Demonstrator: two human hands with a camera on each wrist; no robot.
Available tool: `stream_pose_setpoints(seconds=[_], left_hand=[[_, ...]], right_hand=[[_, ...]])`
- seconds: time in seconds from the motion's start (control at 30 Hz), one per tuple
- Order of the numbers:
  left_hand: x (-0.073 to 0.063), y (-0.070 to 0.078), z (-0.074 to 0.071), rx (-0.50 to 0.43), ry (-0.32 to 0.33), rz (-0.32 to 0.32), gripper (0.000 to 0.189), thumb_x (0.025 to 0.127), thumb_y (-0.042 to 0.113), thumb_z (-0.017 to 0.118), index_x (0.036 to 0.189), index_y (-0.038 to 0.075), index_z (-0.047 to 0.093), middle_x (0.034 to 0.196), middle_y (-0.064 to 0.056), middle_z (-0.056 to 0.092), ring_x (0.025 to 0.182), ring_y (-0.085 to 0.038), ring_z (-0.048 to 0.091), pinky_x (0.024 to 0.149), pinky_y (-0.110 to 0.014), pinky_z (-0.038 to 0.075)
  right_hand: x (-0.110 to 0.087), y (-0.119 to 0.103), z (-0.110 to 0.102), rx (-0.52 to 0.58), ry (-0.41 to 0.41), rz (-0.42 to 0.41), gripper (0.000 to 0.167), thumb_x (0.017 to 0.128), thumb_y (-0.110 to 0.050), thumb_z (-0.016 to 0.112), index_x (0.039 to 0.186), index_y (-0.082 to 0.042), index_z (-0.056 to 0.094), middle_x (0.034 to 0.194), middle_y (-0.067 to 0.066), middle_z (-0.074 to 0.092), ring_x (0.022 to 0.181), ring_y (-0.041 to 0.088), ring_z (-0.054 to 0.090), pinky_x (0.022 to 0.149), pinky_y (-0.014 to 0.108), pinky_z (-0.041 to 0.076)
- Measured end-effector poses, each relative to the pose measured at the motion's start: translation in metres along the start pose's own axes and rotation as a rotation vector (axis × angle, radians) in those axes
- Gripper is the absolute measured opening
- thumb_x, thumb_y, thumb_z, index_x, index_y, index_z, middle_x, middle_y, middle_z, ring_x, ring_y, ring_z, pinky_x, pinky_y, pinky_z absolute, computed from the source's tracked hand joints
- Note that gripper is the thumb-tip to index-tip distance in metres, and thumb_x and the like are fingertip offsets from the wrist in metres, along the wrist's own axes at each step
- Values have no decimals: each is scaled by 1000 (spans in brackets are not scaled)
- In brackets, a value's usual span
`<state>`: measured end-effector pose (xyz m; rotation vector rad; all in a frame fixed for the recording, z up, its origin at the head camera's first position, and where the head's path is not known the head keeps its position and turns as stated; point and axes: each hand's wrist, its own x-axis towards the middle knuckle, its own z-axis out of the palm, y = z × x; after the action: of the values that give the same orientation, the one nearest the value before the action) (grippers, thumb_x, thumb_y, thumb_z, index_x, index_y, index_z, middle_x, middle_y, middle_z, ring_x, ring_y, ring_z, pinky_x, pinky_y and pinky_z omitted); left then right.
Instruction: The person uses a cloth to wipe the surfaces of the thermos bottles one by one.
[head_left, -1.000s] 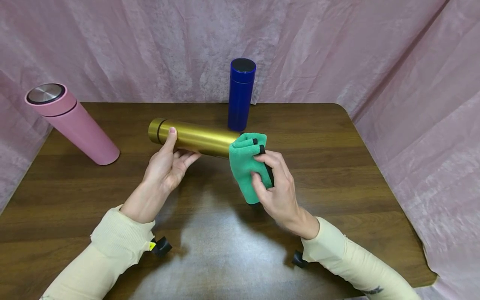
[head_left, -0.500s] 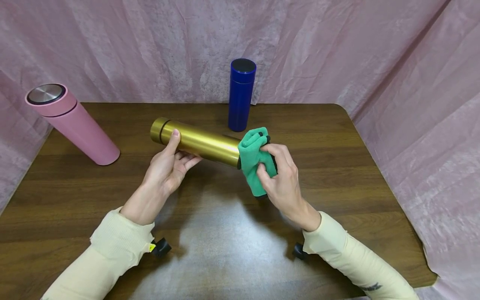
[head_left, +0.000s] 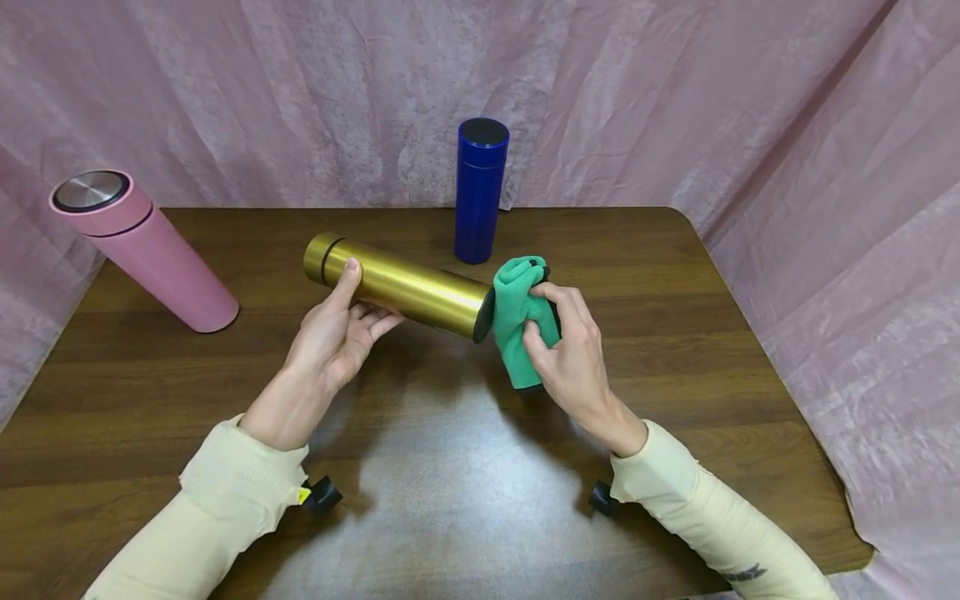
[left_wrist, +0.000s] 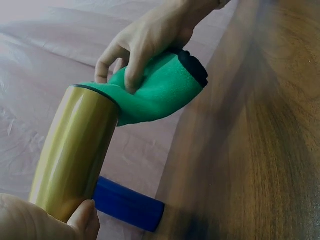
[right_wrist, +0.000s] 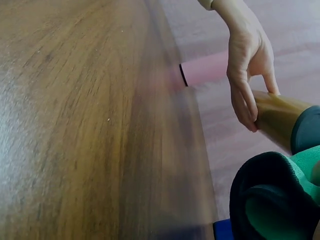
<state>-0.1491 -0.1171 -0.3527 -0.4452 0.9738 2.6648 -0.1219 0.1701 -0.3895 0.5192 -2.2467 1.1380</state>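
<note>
My left hand (head_left: 330, 342) grips a gold thermos bottle (head_left: 408, 287) near its capped end, thumb on top and fingers underneath. The bottle lies tilted in the air over the table, its black base (head_left: 484, 315) lower and turned to the right. In my right hand (head_left: 573, 354) a folded green cloth (head_left: 517, 321) with black edging is pinched between thumb and fingers. The cloth stands right at the bottle's base; in the left wrist view the green cloth (left_wrist: 160, 92) overlaps the rim of the gold bottle (left_wrist: 75, 150).
A pink thermos bottle (head_left: 150, 250) with a steel-topped lid stands on the left of the wooden table (head_left: 675, 350). Behind the gold bottle stands a blue thermos bottle (head_left: 480, 196) with a dark lid. Pink curtains (head_left: 637, 100) hang behind and to the right.
The cloth in my right hand has moved right, from around the gold bottle's end to its base, baring the black base. The bottle's base end has tipped lower and nearer.
</note>
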Motion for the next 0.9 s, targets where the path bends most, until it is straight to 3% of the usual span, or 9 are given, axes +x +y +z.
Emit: stream_pose_setpoints(seconds=[0.23,0.4,0.57,0.7,0.9], left_hand=[[3,3,2,-26,-16,-3,65,103,34,59,157,17,28,162,-15,24,154,-34,22,120,-44,31],[5,8,4,-26,-25,14,58,102,31,61,151,14,34,150,-12,37,152,-32,27,121,-45,29],[8,17,4,12,-2,69,45,100,26,68,137,9,49,133,-8,53,145,-30,38,122,-45,28],[14,25,5,34,25,127,35,97,24,73,125,9,58,126,-6,57,132,-27,50,122,-45,28],[23,37,11,173,67,223,47,94,28,76,133,14,54,133,-3,55,130,-22,54,120,-40,34]], right_hand=[[-2,7,-5,-24,-53,79,39,89,3,68,127,-2,63,115,16,63,96,28,61,81,42,55],[-5,10,-9,-41,-106,152,39,90,0,71,128,-4,64,118,15,64,97,28,62,79,43,56],[-8,10,-14,-48,-138,188,39,90,-1,72,128,-6,64,119,14,64,97,27,61,79,41,56],[-10,11,-18,-48,-150,201,39,90,-1,72,128,-5,64,119,14,64,98,27,61,78,41,56],[-15,13,-22,-51,-167,220,39,89,0,73,127,-6,64,120,14,64,97,27,61,77,40,55]])
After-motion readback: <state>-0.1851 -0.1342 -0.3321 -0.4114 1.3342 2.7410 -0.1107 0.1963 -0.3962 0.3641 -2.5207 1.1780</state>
